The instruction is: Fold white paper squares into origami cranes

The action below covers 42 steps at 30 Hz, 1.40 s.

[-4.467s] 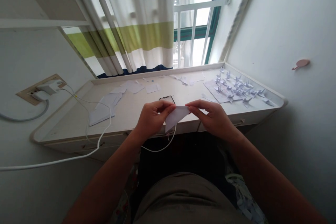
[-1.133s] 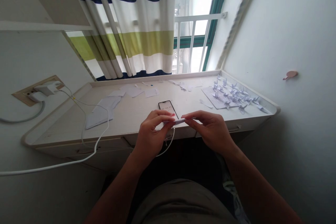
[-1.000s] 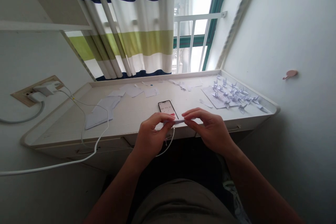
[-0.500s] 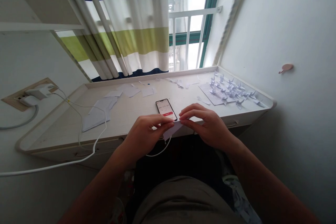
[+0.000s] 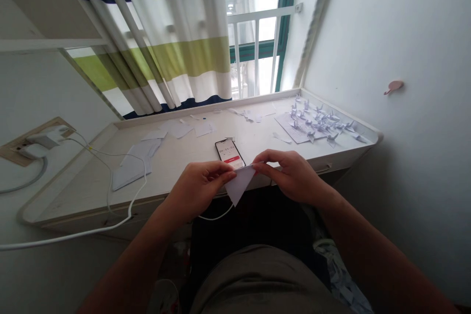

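Head view: you look forward and down at your hands, held over the front edge of a white desk (image 5: 176, 152).

Left hand (image 5: 200, 189): closed in a pinch, gripping the left corner of the paper triangle, fingers curled over the top.

Right hand (image 5: 290, 176): closed in a pinch on the triangle's right corner, fingertips (image 5: 259, 167) meeting the fold.

Paper triangle (image 5: 239, 184): white, folded, stretched between your hands, point down, hanging just past the desk's edge.

Cable (image 5: 128, 216): white, looping below your hands, then running left across the desk edge.

Phone (image 5: 230, 153): lying on the desk just beyond your hands, screen lit with a timer and a red button.

Sheets (image 5: 132, 171): loose white paper on the desk's left side, with scraps (image 5: 180, 129) farther back.

Cranes (image 5: 316, 125): many small folded paper cranes, crowded on and around a flat sheet at the desk's right end.

Charger (image 5: 47, 136): plugged into a wall socket, left of the desk.

Curtain (image 5: 184, 54): striped navy, white and green, beside a railed window (image 5: 257, 14) at the far side.
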Available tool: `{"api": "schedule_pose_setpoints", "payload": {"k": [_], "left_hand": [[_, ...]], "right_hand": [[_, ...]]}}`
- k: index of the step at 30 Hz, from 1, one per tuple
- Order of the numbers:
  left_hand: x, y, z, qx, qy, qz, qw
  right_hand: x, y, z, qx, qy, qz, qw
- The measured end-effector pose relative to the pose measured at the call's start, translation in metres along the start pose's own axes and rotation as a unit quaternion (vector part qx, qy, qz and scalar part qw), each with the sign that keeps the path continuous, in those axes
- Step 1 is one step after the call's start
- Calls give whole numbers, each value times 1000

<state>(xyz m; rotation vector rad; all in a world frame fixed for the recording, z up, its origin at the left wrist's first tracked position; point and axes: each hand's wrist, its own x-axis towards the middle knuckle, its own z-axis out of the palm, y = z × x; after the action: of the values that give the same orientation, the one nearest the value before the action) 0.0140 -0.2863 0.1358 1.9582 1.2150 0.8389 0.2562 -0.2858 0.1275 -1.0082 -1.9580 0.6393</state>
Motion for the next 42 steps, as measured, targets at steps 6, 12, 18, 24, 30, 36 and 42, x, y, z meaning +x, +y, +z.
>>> {"api": "schedule_pose_setpoints", "payload": {"k": [6,12,18,24,30,36,42], "left_hand": [[0,10,-3,-16,-28,-6,999],[2,12,3,-75,-29,-6,997],[0,7,3,-62,-16,-18,998],[-4,4,4,-61,10,-15,998],[-2,1,8,-138,13,-21,990],[-4,-2,10,-195,1,-42,980],[-5,-1,10,-199,-9,-48,979]], "right_hand": [[1,2,1,106,-2,23,994],[3,8,11,251,-25,31,967],[1,9,9,176,-17,38,984],[-1,8,1,162,-74,22,984],[-2,10,5,182,-20,5,983],[-4,7,4,188,36,-4,981],[-6,2,3,190,21,-8,981]]}}
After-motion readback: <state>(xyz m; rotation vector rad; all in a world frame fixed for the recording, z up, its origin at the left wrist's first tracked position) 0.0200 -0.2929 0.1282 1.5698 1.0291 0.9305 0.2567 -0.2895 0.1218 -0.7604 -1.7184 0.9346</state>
